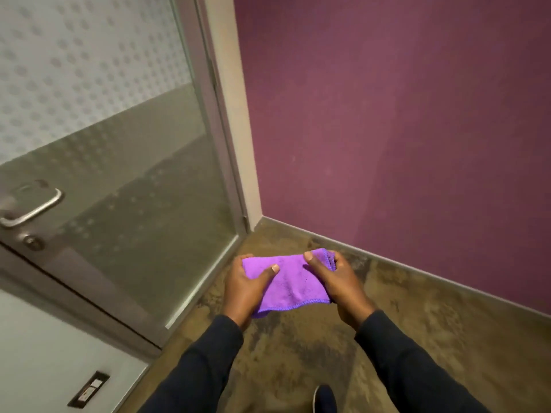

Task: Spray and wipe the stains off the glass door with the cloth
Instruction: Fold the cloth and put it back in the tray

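Observation:
A purple microfibre cloth (290,281), folded, is stretched between both my hands at the centre of the head view. My left hand (246,289) grips its left end with the thumb on top. Its right end is pinched by my right hand (340,281). The glass door (125,180) stands to the left, frosted with a dot pattern on its upper part and clearer below. Both hands are to the right of the door's lower corner and apart from the glass. No spray bottle is in view.
A metal lever handle (32,208) with a lock cylinder below it sits at the door's left edge. A maroon wall (402,129) rises on the right. Brown mottled floor (298,353) lies underfoot, with my dark shoe (325,399) at the bottom. A small wall plate (88,389) is at the lower left.

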### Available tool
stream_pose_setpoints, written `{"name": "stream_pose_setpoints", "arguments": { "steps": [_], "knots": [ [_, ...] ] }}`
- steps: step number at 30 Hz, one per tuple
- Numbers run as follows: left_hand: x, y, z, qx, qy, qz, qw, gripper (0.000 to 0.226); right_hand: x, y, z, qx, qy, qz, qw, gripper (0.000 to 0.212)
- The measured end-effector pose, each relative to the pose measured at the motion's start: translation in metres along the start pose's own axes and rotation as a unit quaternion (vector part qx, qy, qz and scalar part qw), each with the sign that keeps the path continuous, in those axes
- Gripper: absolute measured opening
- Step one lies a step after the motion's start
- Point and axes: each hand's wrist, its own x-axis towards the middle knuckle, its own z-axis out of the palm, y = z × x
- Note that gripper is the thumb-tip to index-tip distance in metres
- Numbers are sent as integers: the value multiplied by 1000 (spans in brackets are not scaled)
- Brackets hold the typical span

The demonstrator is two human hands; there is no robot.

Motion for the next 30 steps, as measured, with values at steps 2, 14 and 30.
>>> {"name": "stream_pose_setpoints", "arguments": {
  "steps": [2, 14, 30],
  "knots": [
    [-20, -10, -3, 0, -11, -8, 1000, 40, -32, 15, -7, -28, 24, -2, 999, 40],
    [-151, -35, 38, 37, -124, 42, 991, 37, -189, 74, -90, -73, 206, -55, 974, 12],
    [-407, -51, 140, 25, -271, 107, 956, 21, -440, 122, -253, -6, 364, -88, 927, 21]
  ]
}}
